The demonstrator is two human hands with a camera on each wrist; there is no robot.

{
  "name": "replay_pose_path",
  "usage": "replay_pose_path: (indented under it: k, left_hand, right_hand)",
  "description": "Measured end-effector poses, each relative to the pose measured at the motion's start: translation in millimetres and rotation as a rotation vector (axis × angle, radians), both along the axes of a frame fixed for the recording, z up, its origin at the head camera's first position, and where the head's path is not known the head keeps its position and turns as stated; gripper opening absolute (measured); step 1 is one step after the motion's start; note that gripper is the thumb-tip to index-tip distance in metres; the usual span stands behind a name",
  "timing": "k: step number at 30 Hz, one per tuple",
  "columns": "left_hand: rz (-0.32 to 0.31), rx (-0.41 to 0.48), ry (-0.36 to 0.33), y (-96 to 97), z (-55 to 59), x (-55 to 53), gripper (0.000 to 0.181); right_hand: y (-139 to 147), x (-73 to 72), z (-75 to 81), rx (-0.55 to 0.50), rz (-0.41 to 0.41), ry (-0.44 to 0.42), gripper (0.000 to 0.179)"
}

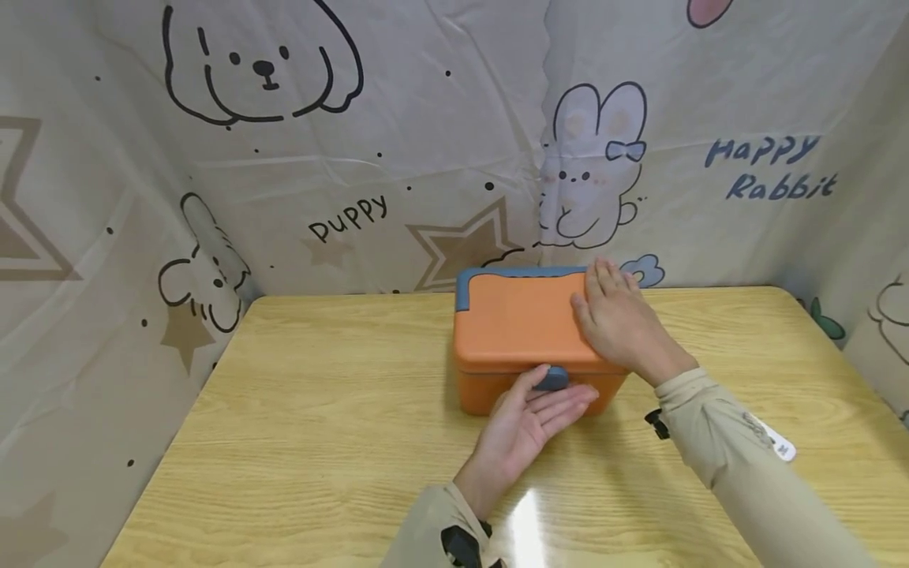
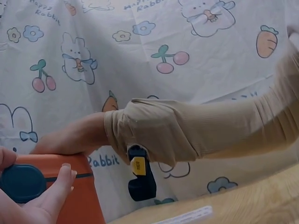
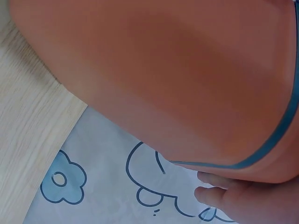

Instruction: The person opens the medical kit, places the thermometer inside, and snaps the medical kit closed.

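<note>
An orange box (image 1: pixel 525 323) with a blue-grey handle (image 1: pixel 525 272) along its back top edge stands on the table, lid down. Its front carries a blue-grey latch (image 1: pixel 552 379), seen close up as a dark blue oval in the left wrist view. My left hand (image 1: pixel 521 430) is palm up at the front; its thumb touches the latch and its straight fingers extend beneath it. Across the lid's right side, my right hand (image 1: pixel 619 319) rests flat with fingers pointing back. The right wrist view shows the box's side (image 3: pixel 163 84) and fingers (image 3: pixel 219 193) at its edge.
The box stands near the back of the wooden table (image 1: pixel 319 379). A white object (image 1: pixel 781 446), partly hidden by the right sleeve, lies on the right. A printed curtain (image 1: pixel 426 118) hangs behind and along the sides.
</note>
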State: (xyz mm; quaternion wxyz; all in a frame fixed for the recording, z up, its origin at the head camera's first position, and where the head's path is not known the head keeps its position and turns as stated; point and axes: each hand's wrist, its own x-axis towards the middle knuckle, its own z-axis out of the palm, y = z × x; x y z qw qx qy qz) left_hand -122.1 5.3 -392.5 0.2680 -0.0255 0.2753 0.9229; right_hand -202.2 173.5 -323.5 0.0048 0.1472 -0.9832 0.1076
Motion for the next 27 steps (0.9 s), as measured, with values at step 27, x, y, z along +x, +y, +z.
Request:
replay_pose_path:
  k: [27]
  left_hand:
    - [0.043,-0.223,0.158,5.9,-4.2,1.5,0.054]
  right_hand:
    - [-0.4,-0.7,-0.1,-0.011,0.002,-0.015,0.064]
